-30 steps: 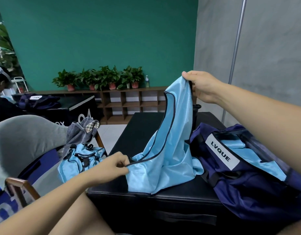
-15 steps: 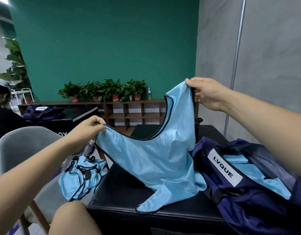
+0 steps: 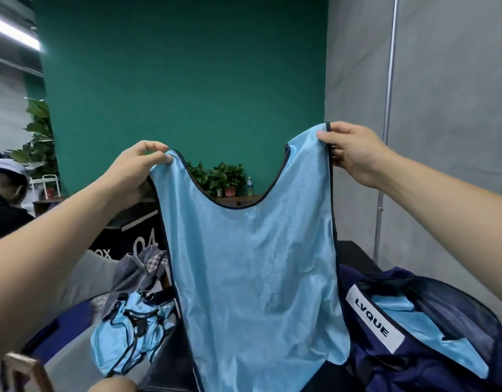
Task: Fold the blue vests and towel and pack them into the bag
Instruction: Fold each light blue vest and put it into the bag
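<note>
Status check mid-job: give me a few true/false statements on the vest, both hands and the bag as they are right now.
1. The left hand and right hand each pinch a shoulder strap of the vest. True.
2. The vest lies folded on the table. False: it hangs spread open between the hands.
3. The navy bag sits to the person's right, with light blue fabric inside. True.
4. The bag's label reads NIKE. False: the label reads LVQUE.
5. Every vest is inside the bag. False: a crumpled vest lies at the left.
</note>
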`<state>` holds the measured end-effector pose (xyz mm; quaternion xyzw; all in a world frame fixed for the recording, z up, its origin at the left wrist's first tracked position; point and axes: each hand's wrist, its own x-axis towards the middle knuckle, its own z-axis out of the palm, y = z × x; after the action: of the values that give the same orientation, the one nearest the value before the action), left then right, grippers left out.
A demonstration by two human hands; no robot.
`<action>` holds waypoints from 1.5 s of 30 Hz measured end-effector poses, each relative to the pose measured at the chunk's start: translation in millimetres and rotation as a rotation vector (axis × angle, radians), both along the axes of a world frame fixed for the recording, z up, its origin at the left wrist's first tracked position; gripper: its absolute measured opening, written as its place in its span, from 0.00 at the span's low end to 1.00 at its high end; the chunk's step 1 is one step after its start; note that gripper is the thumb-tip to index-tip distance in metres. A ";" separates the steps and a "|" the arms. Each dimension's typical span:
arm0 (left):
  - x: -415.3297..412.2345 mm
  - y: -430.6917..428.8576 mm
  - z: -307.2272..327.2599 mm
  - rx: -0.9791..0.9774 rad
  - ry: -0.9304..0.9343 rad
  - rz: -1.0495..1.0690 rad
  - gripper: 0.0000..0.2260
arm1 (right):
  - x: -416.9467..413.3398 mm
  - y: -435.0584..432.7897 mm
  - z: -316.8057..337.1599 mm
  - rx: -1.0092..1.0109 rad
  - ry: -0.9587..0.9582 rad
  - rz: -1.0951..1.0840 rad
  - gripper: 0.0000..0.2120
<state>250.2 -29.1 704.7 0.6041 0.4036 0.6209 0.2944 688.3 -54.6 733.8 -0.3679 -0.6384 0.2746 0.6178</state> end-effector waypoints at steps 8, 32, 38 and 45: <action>-4.0 -24.7 57.7 0.106 -0.082 -0.135 0.07 | -4.7 -34.2 43.5 0.127 0.002 -0.031 0.08; -18.9 62.2 21.8 -0.019 0.175 0.031 0.07 | -3.0 60.4 -16.8 -0.113 0.010 -0.165 0.08; -13.1 128.6 -45.3 -0.087 0.383 0.119 0.06 | 12.3 128.6 -84.3 -0.278 -0.067 -0.214 0.06; -9.3 210.2 -117.0 -0.111 0.519 0.127 0.06 | 20.8 201.5 -139.4 -0.447 -0.112 -0.205 0.07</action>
<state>240.9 181.1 587.8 0.6994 0.5361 0.4395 0.1739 709.1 146.9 594.4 -0.5726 -0.5544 0.3242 0.5096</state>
